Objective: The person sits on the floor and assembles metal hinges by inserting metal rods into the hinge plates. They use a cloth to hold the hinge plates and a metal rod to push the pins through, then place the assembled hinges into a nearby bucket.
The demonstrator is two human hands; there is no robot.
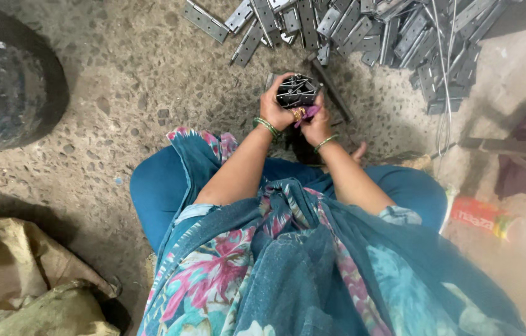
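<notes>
Head view: both hands, left hand (273, 107) and right hand (316, 122), clasp a bundle of metal hinges (296, 91).

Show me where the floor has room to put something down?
Bare floor lies between the dark round container and the left hand. It is crowded above both hands, where the metal hinges pile up.

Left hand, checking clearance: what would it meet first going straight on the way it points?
Probably the heap of metal hinges on the floor beyond the left hand, which already holds a stack of hinges; depth is unclear.
</notes>
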